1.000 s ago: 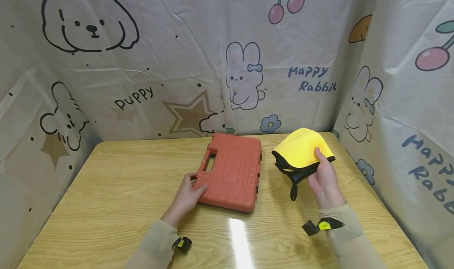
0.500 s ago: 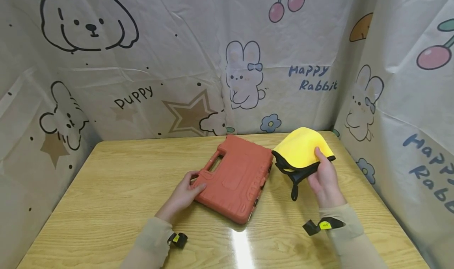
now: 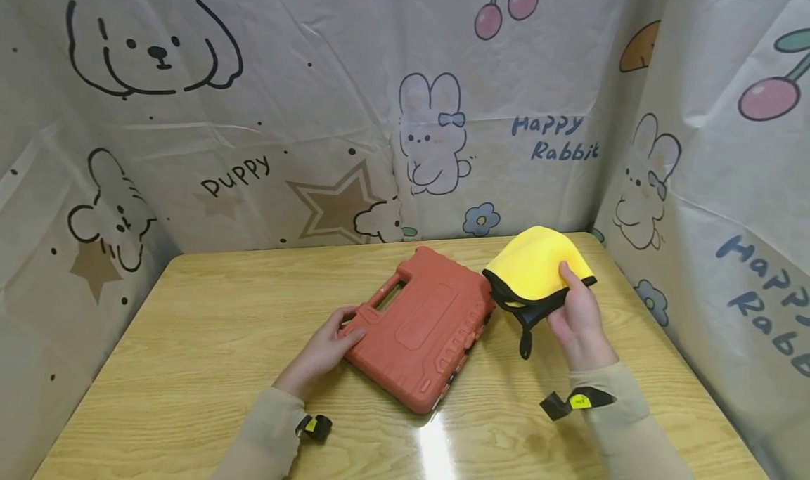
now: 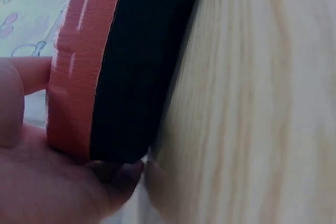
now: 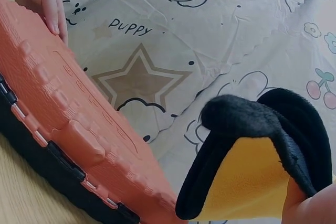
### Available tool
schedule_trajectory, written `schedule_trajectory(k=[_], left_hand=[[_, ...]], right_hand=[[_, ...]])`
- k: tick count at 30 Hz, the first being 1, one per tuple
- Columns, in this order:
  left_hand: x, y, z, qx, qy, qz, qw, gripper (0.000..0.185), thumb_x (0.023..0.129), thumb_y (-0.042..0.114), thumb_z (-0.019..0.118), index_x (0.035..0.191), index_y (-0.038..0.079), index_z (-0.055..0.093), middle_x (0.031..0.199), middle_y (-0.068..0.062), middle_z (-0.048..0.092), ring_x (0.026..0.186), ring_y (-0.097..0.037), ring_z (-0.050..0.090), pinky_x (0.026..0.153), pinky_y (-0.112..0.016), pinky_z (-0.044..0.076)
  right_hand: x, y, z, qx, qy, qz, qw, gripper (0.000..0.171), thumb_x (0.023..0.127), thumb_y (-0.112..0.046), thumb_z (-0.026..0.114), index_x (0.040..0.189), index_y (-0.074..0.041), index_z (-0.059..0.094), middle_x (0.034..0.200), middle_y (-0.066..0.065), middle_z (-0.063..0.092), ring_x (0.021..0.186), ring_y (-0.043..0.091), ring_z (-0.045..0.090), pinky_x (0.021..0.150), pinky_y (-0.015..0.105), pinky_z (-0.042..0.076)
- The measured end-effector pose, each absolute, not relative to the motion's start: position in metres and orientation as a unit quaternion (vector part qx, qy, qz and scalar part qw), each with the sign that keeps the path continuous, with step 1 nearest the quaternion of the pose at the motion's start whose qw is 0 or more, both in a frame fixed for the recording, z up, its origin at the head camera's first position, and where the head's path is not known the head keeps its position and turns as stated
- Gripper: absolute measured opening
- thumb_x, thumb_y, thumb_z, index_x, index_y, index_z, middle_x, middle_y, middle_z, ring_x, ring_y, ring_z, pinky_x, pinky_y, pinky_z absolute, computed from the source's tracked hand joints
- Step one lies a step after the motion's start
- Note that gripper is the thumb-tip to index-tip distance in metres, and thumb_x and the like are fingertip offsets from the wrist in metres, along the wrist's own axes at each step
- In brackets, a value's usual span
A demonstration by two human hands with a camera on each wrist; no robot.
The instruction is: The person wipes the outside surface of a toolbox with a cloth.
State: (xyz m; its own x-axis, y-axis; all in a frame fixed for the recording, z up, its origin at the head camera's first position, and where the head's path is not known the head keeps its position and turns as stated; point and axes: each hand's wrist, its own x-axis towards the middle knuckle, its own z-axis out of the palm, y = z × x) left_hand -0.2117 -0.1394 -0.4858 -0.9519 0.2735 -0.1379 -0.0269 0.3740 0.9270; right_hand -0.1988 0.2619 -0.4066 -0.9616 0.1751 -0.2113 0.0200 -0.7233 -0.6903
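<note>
A red plastic carrying case [image 3: 420, 325] lies slantwise on the table, its handle to the upper left; the left wrist view shows its lower half is black. My left hand [image 3: 323, 346] grips the case's near left corner, thumb on top and fingers under the edge. My right hand [image 3: 579, 318] holds a folded yellow cloth [image 3: 538, 262] with black edging, the thumb on its yellow face. From the cloth a black loop [image 3: 525, 341] hangs down. In the right wrist view the case's latches [image 5: 65, 161] face me, and the cloth is close to the case's corner.
The wooden table [image 3: 209, 339] reaches back to a printed fabric wall [image 3: 253, 114], with another fabric side [image 3: 715, 199] at the right. A bright light reflection [image 3: 435, 448] lies on the tabletop near the front.
My left hand has turned the case: its far end has swung right towards the cloth and its near right corner has come closer to me. My right hand with the cloth has barely moved.
</note>
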Motion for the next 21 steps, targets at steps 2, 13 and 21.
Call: schedule_trajectory(k=[2,13,21], left_hand=[[-0.210,-0.137,-0.483,0.059,0.827,0.543,0.135,0.055,0.107,0.017,0.057,0.153,-0.003,0.037,0.158,-0.028,0.039,0.141,-0.042,0.047,0.114,-0.054,0.043],[-0.189,-0.128,-0.455,0.005,0.931,0.348,0.113,0.078,0.106,0.042,0.055,0.149,-0.019,0.030,0.139,-0.036,0.050,0.128,-0.046,0.055,0.109,-0.059,0.045],[-0.187,-0.123,-0.459,0.032,0.936,0.334,0.108,0.072,0.104,0.041,0.062,0.139,-0.018,0.043,0.125,-0.031,0.060,0.118,-0.042,0.061,0.101,-0.058,0.050]], right_hand=[[-0.199,0.262,-0.407,-0.132,-0.373,0.917,0.040,0.060,0.111,-0.026,0.046,0.164,-0.026,0.020,0.165,-0.011,0.032,0.155,0.007,0.028,0.125,0.026,0.027],[-0.199,0.263,-0.408,-0.130,-0.376,0.916,0.042,0.057,0.111,-0.027,0.044,0.163,-0.026,0.021,0.162,-0.011,0.035,0.153,0.007,0.030,0.124,0.026,0.029],[-0.199,0.264,-0.408,-0.126,-0.380,0.916,0.040,0.057,0.111,-0.027,0.043,0.164,-0.026,0.021,0.160,-0.011,0.037,0.153,0.008,0.030,0.124,0.026,0.030]])
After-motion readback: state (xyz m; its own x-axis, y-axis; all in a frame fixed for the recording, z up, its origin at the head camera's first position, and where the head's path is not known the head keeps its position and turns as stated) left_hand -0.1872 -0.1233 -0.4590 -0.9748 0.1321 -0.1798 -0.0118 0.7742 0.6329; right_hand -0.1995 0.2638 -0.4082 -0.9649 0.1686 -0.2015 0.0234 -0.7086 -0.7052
